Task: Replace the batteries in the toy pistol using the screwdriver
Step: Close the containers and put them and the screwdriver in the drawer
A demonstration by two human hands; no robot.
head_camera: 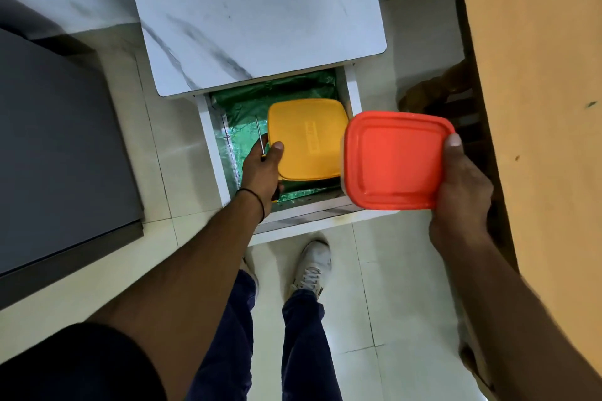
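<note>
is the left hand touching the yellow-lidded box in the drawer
Touching. The head view shows the left hand with its thumb pressed on the lid's near-left edge of the yellow-lidded box, fingers wrapped along its side.

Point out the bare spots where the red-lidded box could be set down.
The white marble-look cabinet top behind the open drawer is bare. The tan table on the right is bare too. The drawer is crowded: the yellow-lidded box and the left hand fill it, leaving only a green-lined strip behind.
</note>
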